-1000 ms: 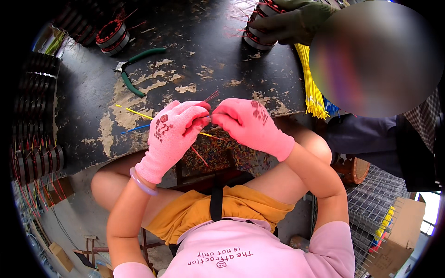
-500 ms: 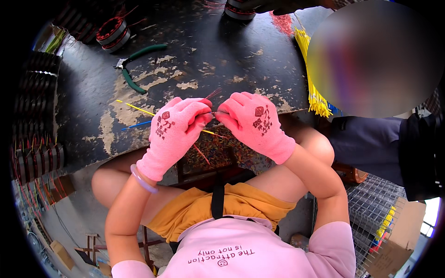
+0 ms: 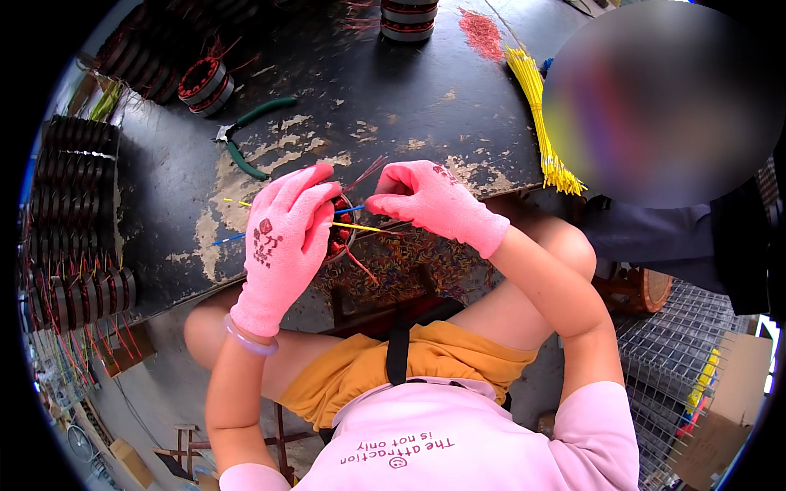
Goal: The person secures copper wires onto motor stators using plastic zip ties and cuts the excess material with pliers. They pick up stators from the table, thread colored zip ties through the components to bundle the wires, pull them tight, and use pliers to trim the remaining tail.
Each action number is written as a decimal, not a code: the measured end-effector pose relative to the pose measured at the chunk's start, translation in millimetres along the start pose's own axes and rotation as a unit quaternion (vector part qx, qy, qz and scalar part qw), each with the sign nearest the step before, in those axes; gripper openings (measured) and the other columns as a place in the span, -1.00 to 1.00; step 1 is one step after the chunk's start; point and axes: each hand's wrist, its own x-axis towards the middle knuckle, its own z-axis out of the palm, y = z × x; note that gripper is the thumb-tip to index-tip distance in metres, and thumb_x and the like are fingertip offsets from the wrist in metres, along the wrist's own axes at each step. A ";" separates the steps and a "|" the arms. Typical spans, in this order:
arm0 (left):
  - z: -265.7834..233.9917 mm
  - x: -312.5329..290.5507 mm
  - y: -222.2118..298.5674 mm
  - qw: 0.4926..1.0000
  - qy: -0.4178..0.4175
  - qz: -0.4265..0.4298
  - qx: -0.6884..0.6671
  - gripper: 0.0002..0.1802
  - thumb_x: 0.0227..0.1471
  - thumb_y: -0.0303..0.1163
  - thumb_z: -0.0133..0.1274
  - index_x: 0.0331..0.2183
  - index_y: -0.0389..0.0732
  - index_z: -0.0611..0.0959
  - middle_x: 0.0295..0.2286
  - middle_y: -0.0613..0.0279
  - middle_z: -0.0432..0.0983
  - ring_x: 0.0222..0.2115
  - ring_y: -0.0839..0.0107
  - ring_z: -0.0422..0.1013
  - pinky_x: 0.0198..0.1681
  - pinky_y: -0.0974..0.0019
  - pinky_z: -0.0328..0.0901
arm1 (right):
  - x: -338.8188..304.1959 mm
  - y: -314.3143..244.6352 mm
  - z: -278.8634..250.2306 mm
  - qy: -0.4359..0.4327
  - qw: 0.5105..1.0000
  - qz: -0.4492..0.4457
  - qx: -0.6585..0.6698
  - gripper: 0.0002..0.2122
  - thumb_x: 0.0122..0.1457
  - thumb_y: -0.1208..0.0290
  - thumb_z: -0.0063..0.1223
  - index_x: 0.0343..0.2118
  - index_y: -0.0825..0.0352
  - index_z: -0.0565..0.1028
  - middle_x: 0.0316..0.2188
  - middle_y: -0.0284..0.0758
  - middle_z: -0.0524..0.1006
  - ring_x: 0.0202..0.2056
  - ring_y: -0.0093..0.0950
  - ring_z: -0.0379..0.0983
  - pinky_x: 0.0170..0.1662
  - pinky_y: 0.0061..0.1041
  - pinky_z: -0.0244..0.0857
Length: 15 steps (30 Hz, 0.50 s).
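Observation:
A motor stator (image 3: 337, 239) with red windings lies at the near edge of the table, mostly hidden under my left hand (image 3: 282, 225) in its pink glove, whose fingers wrap over it. A blue wire sleeve (image 3: 350, 210) crosses the stator and comes out on the left beyond the glove. At its right end my right hand (image 3: 438, 203), gloved in pink too, is closed in a pinch. Just below runs a yellow wire sleeve (image 3: 360, 227), with thin dark red wire at its tip. Fine red wires (image 3: 372, 169) stick up from the stator between both hands.
Green-handled cutters (image 3: 237, 139) lie on the worn black table (image 3: 344, 90). More stators (image 3: 206, 86) crowd the far left, and others stand stacked (image 3: 78, 237) at the left edge. A bundle of yellow sleeves (image 3: 536, 114) and red bits (image 3: 481, 34) lie far right, near another person.
My hands have moved apart; the left has shifted left and uncovered part of the stator. My right hand now pinches the blue sleeve's end. The other person's arm has left the far edge.

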 end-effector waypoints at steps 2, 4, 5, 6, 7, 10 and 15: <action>12.5 3.0 -1.6 1.000 0.005 0.027 0.010 -0.71 0.11 -0.52 0.09 -0.08 -0.19 0.63 -0.01 0.12 0.53 0.02 0.04 0.42 0.17 0.03 0.25 | 1.8 -0.3 -1.9 0.010 1.000 -0.003 -0.029 -0.67 0.16 0.18 0.26 -0.37 0.43 0.56 -0.53 -0.26 0.60 -0.51 -0.47 0.56 -0.33 -0.45 0.43; 19.6 3.2 0.1 1.000 -0.018 -0.011 -0.008 -0.68 0.13 -0.51 0.07 -0.04 -0.19 0.62 0.00 0.12 0.52 0.04 0.03 0.40 0.19 0.04 0.23 | -2.5 -3.4 -3.1 0.011 1.000 0.002 -0.011 -0.72 0.20 0.25 0.27 -0.33 0.43 0.56 -0.50 -0.36 0.58 -0.46 -0.61 0.46 -0.37 -0.52 0.38; 27.1 3.7 1.7 0.999 -0.026 -0.025 -0.027 -0.67 0.14 -0.51 0.05 -0.02 -0.19 0.61 0.01 0.12 0.52 0.05 0.03 0.39 0.21 0.04 0.22 | -8.8 -3.7 -9.8 0.019 1.000 0.011 -0.010 -0.75 0.21 0.28 0.27 -0.31 0.43 0.57 -0.48 -0.41 0.57 -0.43 -0.68 0.41 -0.39 -0.55 0.35; 30.8 0.9 -1.9 0.999 -0.029 -0.026 -0.021 -0.65 0.17 -0.50 0.02 0.01 -0.19 0.60 0.01 0.09 0.51 0.05 0.03 0.40 0.19 0.04 0.23 | -16.9 -2.5 -17.0 0.053 0.997 -0.013 -0.049 -0.75 0.23 0.28 0.25 -0.26 0.42 0.59 -0.43 -0.38 0.60 -0.41 -0.66 0.45 -0.34 -0.56 0.38; 30.4 0.2 -2.6 0.999 -0.026 -0.024 -0.026 -0.65 0.18 -0.51 0.00 0.02 -0.21 0.59 0.01 0.08 0.52 0.04 0.03 0.40 0.17 0.06 0.24 | -26.6 4.8 -34.1 0.121 0.991 -0.030 -0.042 -0.75 0.22 0.26 0.25 -0.27 0.40 0.59 -0.42 -0.32 0.61 -0.38 -0.57 0.51 -0.30 -0.51 0.40; 27.7 -5.2 -2.9 0.998 -0.022 -0.048 -0.036 -0.65 0.22 -0.53 -0.05 0.03 -0.26 0.59 0.02 0.02 0.52 0.04 0.02 0.41 0.16 0.07 0.24 | -65.0 24.0 -103.2 0.336 0.931 -0.071 -0.126 -0.78 0.22 0.26 0.23 -0.26 0.34 0.61 -0.38 -0.23 0.62 -0.31 -0.36 0.61 -0.22 -0.38 0.44; 30.9 -0.3 4.9 0.997 -0.043 -0.049 -0.039 -0.64 0.27 -0.52 -0.09 0.06 -0.27 0.57 0.05 0.00 0.49 0.07 0.04 0.39 0.20 0.10 0.21 | -164.3 107.6 -238.2 0.568 0.677 0.199 -0.423 -0.70 0.20 0.06 0.20 -0.18 0.18 0.60 -0.23 -0.26 0.61 -0.17 -0.26 0.59 -0.12 -0.24 0.45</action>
